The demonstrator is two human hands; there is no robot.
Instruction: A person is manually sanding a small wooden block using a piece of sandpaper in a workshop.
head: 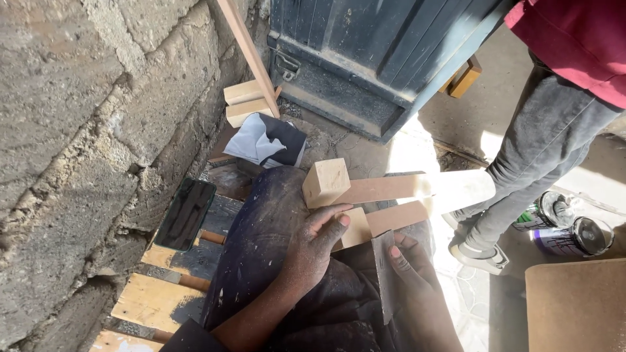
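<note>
Two squared pale wooden bars lie across my lap. The upper bar (365,187) shows its end face toward me. The lower bar (391,220) sits just below it. My left hand (312,251) rests on the near end of the lower bar, thumb across its end face. My right hand (412,267) holds a grey sheet of sandpaper (385,274) upright against the lower bar's side. My dark trousers (261,248) lie under both bars.
A rough block wall (78,130) runs along the left. A dark phone (185,214) lies on a wooden pallet (156,300). Wood offcuts (244,101), a leaning slat and a metal door (365,58) stand ahead. Another person's legs (535,156) and paint cans (574,234) are at right.
</note>
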